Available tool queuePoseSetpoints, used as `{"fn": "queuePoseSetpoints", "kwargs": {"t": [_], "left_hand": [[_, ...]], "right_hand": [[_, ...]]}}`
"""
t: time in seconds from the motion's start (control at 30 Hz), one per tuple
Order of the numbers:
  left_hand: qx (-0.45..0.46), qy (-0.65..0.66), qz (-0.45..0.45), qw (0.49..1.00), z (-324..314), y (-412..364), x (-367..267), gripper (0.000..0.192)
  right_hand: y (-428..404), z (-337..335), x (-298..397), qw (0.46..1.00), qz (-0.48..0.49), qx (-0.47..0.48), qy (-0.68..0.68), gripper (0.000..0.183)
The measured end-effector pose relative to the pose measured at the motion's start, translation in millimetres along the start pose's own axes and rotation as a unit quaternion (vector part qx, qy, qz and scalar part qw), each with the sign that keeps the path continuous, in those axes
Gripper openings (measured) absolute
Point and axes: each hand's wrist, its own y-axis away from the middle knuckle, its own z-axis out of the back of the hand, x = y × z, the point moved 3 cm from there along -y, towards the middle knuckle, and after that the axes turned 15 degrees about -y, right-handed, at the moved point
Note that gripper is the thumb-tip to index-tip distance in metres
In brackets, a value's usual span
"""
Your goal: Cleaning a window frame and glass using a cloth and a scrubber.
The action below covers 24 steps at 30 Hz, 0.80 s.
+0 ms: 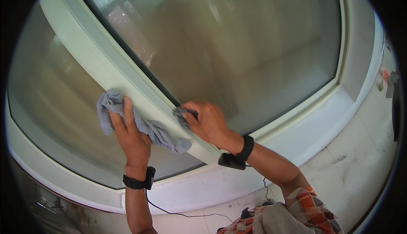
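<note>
A grey cloth (159, 135) lies bunched under my left hand (132, 138), whose fingers press it against the pale window frame and the edge of the left glass pane (76, 106). My right hand (208, 122) grips a dark grey scouring pad, likely metal wool (184, 117), and holds it on the upright bar of the frame (127, 71), beside the black seal of the right glass pane (270, 59). The right fingers are slightly blurred. Both panes look hazy and carry reflections.
Below the frame runs a white sill (305, 141), with a tiled floor (362, 151) beyond it. Black bands with small boxes and thin cables are on both wrists. A grey and reddish item (386, 75) lies at the far right. Dark clutter (47, 205) shows at lower left.
</note>
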Motion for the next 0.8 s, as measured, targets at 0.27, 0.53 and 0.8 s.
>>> {"fn": "queuePoseSetpoints", "kwargs": {"t": [0.27,0.53,0.8], "left_hand": [[0.007,-0.006,0.002,1.0,3.7,-0.4,-1.1,0.081],[0.014,-0.006,0.0,1.0,-5.6,1.1,2.3,0.082],[0.019,0.0,-0.007,1.0,-2.7,-0.3,1.3,0.084]], "right_hand": [[-77.9,-7.7,74.8,0.976,0.211,-0.05,0.015,0.017],[-46.2,-1.4,57.5,0.996,0.069,0.008,0.06,0.018],[-157.5,-17.5,153.3,0.971,0.234,-0.045,0.039,0.012]]}}
